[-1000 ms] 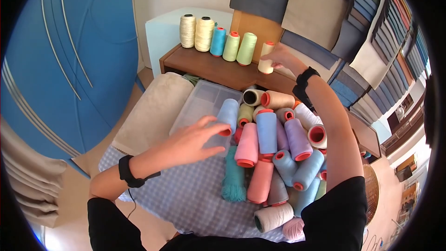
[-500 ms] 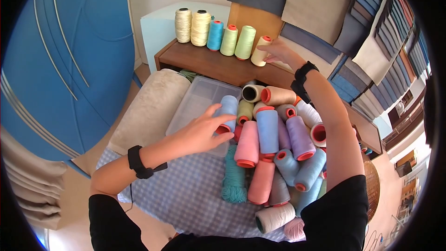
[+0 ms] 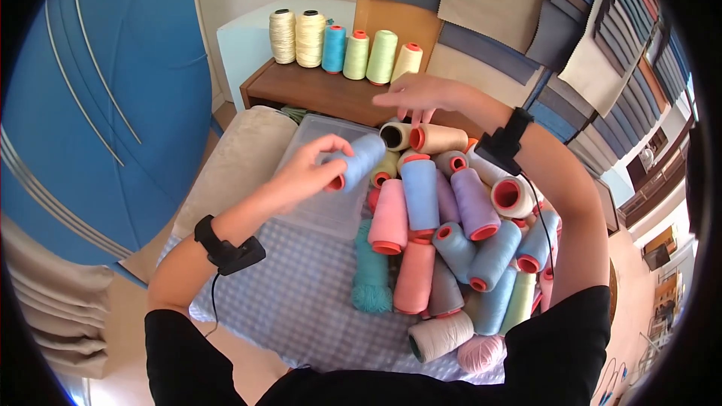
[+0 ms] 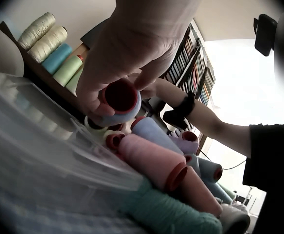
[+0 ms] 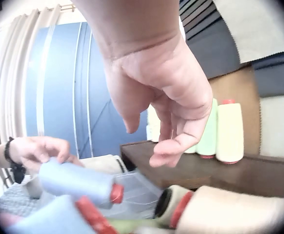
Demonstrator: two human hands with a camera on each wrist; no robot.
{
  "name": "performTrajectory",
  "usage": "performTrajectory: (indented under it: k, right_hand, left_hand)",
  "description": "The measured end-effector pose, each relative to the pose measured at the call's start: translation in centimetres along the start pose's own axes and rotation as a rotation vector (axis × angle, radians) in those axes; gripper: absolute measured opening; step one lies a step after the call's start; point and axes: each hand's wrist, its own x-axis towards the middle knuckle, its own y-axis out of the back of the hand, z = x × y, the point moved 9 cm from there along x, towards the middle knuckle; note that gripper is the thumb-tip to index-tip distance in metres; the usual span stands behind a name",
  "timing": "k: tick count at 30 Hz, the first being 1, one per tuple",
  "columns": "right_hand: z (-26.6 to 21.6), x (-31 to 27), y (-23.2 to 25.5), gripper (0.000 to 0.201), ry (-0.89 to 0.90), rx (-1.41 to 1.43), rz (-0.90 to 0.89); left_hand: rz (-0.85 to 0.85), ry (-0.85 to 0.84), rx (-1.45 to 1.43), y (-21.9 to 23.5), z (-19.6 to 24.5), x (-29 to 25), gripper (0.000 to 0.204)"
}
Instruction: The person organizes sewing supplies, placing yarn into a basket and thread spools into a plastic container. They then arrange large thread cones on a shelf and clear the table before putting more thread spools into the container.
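My left hand (image 3: 302, 171) grips a light blue thread cone (image 3: 362, 159) by its red-rimmed base, tilted above the clear plastic box (image 3: 312, 210). The left wrist view looks into the cone's hollow red end. Bare of any thread, my right hand (image 3: 429, 94) hovers over the back of the cone pile, its fingers loosely bent. Below it lie a peach cone (image 3: 440, 139) and a cone with a black core (image 3: 394, 135). A pale yellow cone (image 3: 407, 62) stands at the right end of the row on the brown shelf (image 3: 316, 92).
Several cones, including pink (image 3: 389, 214) and lilac (image 3: 475, 203), lie heaped on the checked cloth (image 3: 293, 293). A teal yarn skein (image 3: 371, 274) sits at the heap's left edge. Beige rolled fabric (image 3: 226, 180) lies left of the box; fabric swatches (image 3: 492, 0) hang behind.
My right hand has let go of the pale yellow cone, now standing in the row, and moved back toward the pile. The left hand has taken hold of the light blue cone and tilted it.
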Motion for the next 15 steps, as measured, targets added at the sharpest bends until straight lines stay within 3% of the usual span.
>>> performTrajectory:
  k: [2,4,6,8,9,11,12,14,15]
  right_hand:
    - [-0.5,-1.7,-1.4,0.063,-0.036,0.035,-0.059]
    - [-2.5,-3.0,-3.9,0.064,0.135,0.394,-0.354]
    - [-2.2,-2.3,-2.0,0.061,0.192,0.421,-0.302]
    - [-0.9,-2.6,1.9,0.052,0.162,0.351,-0.026]
    - [-0.1,-2.3,2.9,0.052,0.163,0.349,-0.025]
    - [3.0,-1.5,7.1,0.044,0.075,-0.032,0.254]
    - [4.0,-1.2,7.5,0.044,0.073,-0.034,0.26]
    - [6.1,-1.0,10.2,0.039,0.004,-0.071,0.492]
    - [7.3,-0.2,10.8,0.038,-0.031,-0.016,0.516]
  left_hand:
    - [0.05,-0.103,-0.144,0.4,1.7,-0.2,0.02]
    - [0.061,-0.177,-0.16,0.1,3.0,0.0,0.024]
    - [0.038,-0.291,-0.155,-0.7,5.1,0.1,0.031]
    - [0.089,-0.308,-0.086,-0.8,5.6,0.3,0.041]
    - [0.088,-0.279,0.06,-1.0,4.9,1.1,0.044]
    - [0.025,-0.195,0.324,-1.2,2.7,3.5,0.054]
    - [0.024,-0.202,0.325,-1.4,2.3,4.3,0.054]
    - [0.024,-0.161,0.604,-2.1,1.5,5.9,0.062]
    - [0.023,-0.201,0.61,-2.4,1.1,6.9,0.07]
